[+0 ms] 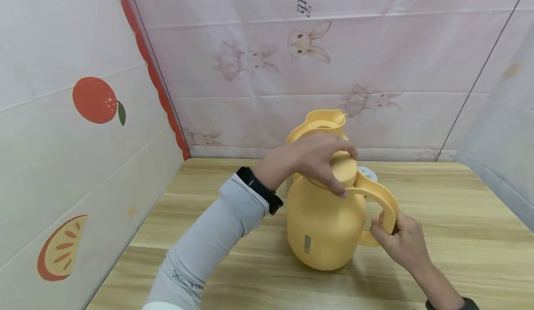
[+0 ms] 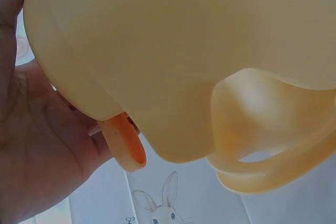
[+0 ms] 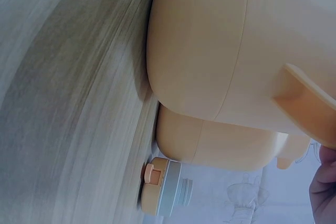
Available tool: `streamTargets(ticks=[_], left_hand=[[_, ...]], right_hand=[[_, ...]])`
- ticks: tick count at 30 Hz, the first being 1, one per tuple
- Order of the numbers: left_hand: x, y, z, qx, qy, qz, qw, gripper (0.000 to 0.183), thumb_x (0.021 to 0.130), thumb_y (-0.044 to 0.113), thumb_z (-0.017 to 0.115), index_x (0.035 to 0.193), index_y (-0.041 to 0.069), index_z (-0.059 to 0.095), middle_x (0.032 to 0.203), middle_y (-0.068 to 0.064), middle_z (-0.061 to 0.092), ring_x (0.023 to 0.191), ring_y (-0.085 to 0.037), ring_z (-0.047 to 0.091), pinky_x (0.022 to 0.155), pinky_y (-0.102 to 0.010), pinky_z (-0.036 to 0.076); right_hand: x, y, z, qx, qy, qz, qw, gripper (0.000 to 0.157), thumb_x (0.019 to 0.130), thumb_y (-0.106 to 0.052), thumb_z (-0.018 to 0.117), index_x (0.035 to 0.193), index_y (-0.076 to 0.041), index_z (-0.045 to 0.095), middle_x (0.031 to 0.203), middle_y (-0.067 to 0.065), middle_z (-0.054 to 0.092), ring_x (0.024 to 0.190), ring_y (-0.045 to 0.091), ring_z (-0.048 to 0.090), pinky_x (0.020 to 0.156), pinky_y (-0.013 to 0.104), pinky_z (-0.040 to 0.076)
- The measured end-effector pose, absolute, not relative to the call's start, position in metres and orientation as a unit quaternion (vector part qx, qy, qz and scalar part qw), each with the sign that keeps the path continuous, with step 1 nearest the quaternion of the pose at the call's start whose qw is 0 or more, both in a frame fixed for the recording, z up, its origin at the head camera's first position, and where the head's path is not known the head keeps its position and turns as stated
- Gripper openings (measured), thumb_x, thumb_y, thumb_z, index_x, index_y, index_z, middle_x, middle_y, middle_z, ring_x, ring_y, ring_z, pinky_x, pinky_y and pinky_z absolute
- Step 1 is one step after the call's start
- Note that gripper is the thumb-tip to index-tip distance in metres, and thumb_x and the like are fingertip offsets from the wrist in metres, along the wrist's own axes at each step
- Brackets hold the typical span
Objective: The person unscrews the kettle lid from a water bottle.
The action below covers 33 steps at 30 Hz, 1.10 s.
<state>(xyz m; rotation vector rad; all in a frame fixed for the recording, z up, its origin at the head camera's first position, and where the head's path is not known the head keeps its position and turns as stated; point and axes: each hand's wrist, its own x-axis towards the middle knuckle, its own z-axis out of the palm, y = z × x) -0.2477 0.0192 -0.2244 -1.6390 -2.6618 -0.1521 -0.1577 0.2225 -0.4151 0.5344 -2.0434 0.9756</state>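
Observation:
A yellow thermos jug (image 1: 327,222) stands upright on the table. My left hand (image 1: 314,159) reaches over its top and grips the round lid (image 1: 344,168), thumb on the near side and fingers on the far side. In the left wrist view, an orange tab (image 2: 125,142) sticks out beside the lid, near the palm. My right hand (image 1: 402,240) holds the lower part of the jug's handle (image 1: 390,205), its thumb on the near side. Only part of the right hand shows at the edge of the right wrist view.
Directly behind stands a second yellow jug (image 3: 210,140); its spouted top (image 1: 325,115) rises above my left hand. On the wood-grain table (image 1: 454,236), a yellow and pale stopper (image 3: 167,187) lies behind the handle. Printed sheets (image 1: 250,115) wall the back and sides.

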Motion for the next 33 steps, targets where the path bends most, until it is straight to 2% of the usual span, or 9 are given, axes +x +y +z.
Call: streamTargets(ticks=[4,8,17,33], left_hand=[[-0.246,0.021,-0.223,-0.512,-0.859,-0.029,-0.003,0.079,0.06,0.059,0.072,0.129,0.025,0.051,0.116,0.002,0.052,0.096,-0.008,0.044,0.075,-0.022,0.04],[-0.244,0.023,-0.223,-0.499,-0.866,-0.025,-0.019,0.077,0.061,0.059,0.072,0.127,0.025,0.052,0.107,0.003,0.049,0.09,-0.01,0.043,0.07,-0.022,0.04],[-0.241,0.025,-0.222,-0.491,-0.871,-0.022,-0.028,0.073,0.061,0.057,0.073,0.124,0.025,0.052,0.104,0.003,0.047,0.091,-0.01,0.042,0.072,-0.022,0.039],[-0.238,0.027,-0.217,-0.51,-0.86,-0.012,-0.01,0.073,0.061,0.057,0.072,0.122,0.021,0.056,0.106,0.004,0.051,0.092,-0.008,0.043,0.074,-0.021,0.039]], right_hand=[[-0.158,0.223,-0.415,0.212,-0.808,0.381,0.396,0.028,0.063,0.012,0.061,0.067,-0.013,0.049,0.051,-0.007,0.048,0.039,0.0,0.039,0.03,0.015,0.032],[-0.157,0.22,-0.414,0.21,-0.8,0.392,0.403,0.029,0.061,0.014,0.06,0.065,-0.012,0.049,0.051,-0.01,0.047,0.038,0.0,0.038,0.029,0.015,0.03],[-0.141,0.203,-0.391,0.207,-0.794,0.397,0.411,0.027,0.06,0.017,0.057,0.063,-0.008,0.048,0.052,-0.01,0.046,0.04,-0.002,0.037,0.03,0.016,0.03],[-0.139,0.205,-0.394,0.209,-0.79,0.402,0.414,0.027,0.06,0.017,0.057,0.063,-0.008,0.049,0.051,-0.011,0.045,0.039,-0.002,0.036,0.029,0.015,0.03]])
